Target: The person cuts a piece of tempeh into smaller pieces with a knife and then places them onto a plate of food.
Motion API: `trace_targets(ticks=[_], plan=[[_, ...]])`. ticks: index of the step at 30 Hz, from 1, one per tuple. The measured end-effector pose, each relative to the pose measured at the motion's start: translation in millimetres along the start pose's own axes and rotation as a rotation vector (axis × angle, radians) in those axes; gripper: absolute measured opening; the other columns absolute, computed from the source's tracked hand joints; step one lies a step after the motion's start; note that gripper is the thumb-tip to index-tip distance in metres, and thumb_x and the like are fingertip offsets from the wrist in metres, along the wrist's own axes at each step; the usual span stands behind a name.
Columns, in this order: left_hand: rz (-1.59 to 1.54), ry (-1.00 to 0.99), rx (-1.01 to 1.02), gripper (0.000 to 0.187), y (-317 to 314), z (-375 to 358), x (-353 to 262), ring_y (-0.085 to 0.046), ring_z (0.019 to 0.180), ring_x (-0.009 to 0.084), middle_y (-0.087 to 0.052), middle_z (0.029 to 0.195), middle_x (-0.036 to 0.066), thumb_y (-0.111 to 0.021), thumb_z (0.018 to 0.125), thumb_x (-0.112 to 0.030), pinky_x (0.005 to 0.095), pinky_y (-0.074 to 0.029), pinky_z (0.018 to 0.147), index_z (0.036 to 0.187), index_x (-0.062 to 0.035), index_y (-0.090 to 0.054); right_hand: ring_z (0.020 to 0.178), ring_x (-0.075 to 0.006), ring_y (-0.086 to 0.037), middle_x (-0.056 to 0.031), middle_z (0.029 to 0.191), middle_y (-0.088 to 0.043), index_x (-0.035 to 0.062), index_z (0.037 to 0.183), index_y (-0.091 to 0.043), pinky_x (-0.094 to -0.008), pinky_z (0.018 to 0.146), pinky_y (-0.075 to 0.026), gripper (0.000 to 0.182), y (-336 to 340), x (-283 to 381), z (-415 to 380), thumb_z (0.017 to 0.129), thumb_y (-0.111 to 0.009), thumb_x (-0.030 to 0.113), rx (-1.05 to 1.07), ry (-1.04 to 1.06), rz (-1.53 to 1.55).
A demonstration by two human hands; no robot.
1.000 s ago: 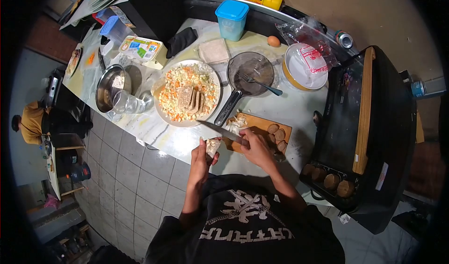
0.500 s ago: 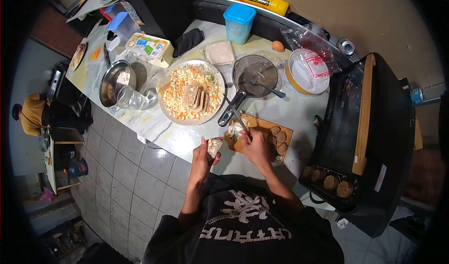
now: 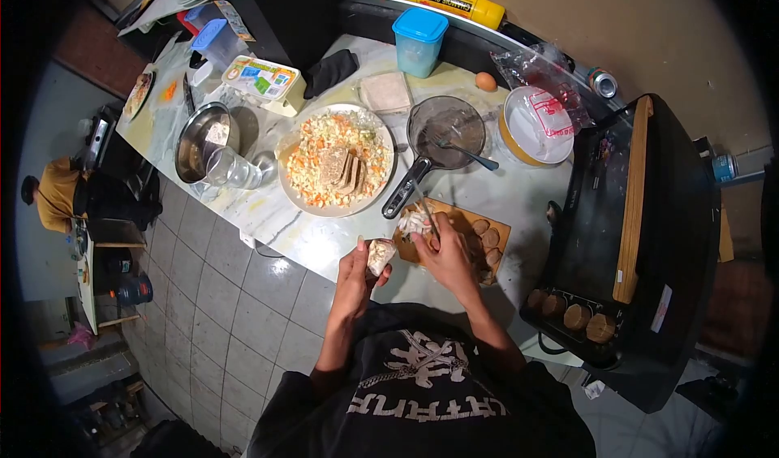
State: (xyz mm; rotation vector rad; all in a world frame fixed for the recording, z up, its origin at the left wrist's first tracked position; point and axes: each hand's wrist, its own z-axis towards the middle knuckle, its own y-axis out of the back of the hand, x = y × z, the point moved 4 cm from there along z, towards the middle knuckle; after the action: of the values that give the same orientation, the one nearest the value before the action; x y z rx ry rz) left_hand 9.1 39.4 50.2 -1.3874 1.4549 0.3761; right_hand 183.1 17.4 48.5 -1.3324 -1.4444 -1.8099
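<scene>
My left hand (image 3: 355,278) is closed around a pale, whitish lump (image 3: 380,255) with a darker edge, held just off the counter's front edge. In my right hand (image 3: 446,255) is a knife (image 3: 426,208), its blade angled up and away to the left. The right fingertips are right at a small heap of white strips (image 3: 412,219) on the wooden cutting board (image 3: 465,217). Several brown, rounded pieces (image 3: 490,238) that look like mushroom caps lie on the board's right side. A saucepan's black handle (image 3: 407,189) lies close behind the board.
Behind my left hand stands a plate (image 3: 312,206) of chopped vegetables with brown slices on top. Beyond are the saucepan (image 3: 446,125) with a fork, a steel bowl (image 3: 192,154) and a white bowl (image 3: 519,146). A black grill (image 3: 600,206) borders the right. Another person (image 3: 61,194) is far left.
My right hand has shifted slightly, its fingers now reaching onto the white strips and the knife tilted more upright. My left hand has moved a little right and turned the pale lump.
</scene>
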Motion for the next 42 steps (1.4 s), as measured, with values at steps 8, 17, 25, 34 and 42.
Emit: trace_targets(ticks=[8, 17, 25, 34, 42], plan=[[-0.007, -0.099, 0.074, 0.044, -3, -2, -5, -0.059, 0.083, 0.0188, -0.061, 0.098, 0.013, -0.033, 0.102, -0.032, 0.0311, -0.047, 0.072, 0.108, 0.0065, -0.054, 0.104, -0.0359, -0.057, -0.0189, 0.113, -0.059, 0.0023, 0.129, -0.047, -0.0401, 0.086, -0.045, 0.040, 30, 49, -32, 0.094, -0.055, 0.021, 0.450, 0.197, 0.030], [-0.065, -0.213, 0.162, 0.050, -1, -13, -13, -0.059, 0.105, 0.0224, -0.056, 0.119, 0.016, -0.044, 0.099, -0.029, 0.0322, -0.047, 0.091, 0.126, 0.0127, -0.043, 0.116, -0.0365, -0.051, -0.0178, 0.129, -0.052, 0.0150, 0.140, -0.039, -0.0412, 0.094, -0.042, 0.057, 42, 63, -49, 0.088, -0.061, 0.016, 0.559, 0.126, -0.105], [-0.108, -0.280, 0.074, 0.046, 0, -18, -19, -0.060, 0.102, 0.0229, -0.053, 0.121, 0.016, -0.042, 0.100, -0.028, 0.0327, -0.047, 0.091, 0.121, 0.0124, -0.047, 0.079, -0.0339, -0.061, -0.0152, 0.088, -0.059, 0.0213, 0.143, -0.034, -0.0443, 0.072, -0.047, 0.060, 47, 64, -54, 0.089, -0.059, 0.022, 0.507, 0.299, -0.276], [0.035, -0.237, 0.142, 0.055, -2, -22, -19, -0.056, 0.099, 0.0197, -0.053, 0.117, 0.015, -0.050, 0.095, -0.037, 0.0322, -0.045, 0.086, 0.119, 0.0118, -0.048, 0.090, -0.0370, -0.062, -0.0188, 0.097, -0.065, 0.0159, 0.143, -0.034, -0.0431, 0.078, -0.048, 0.062, 50, 69, -56, 0.088, -0.062, 0.024, 0.569, 0.247, -0.297], [0.079, -0.272, 0.162, 0.049, -6, -25, -22, -0.053, 0.105, 0.0189, -0.052, 0.120, 0.013, -0.046, 0.098, -0.034, 0.0299, -0.042, 0.089, 0.117, 0.0112, -0.051, 0.067, -0.0394, -0.062, -0.0210, 0.070, -0.061, 0.0210, 0.147, -0.024, -0.0483, 0.063, -0.048, 0.061, 40, 68, -57, 0.093, -0.053, 0.027, 0.401, 0.479, -0.140]])
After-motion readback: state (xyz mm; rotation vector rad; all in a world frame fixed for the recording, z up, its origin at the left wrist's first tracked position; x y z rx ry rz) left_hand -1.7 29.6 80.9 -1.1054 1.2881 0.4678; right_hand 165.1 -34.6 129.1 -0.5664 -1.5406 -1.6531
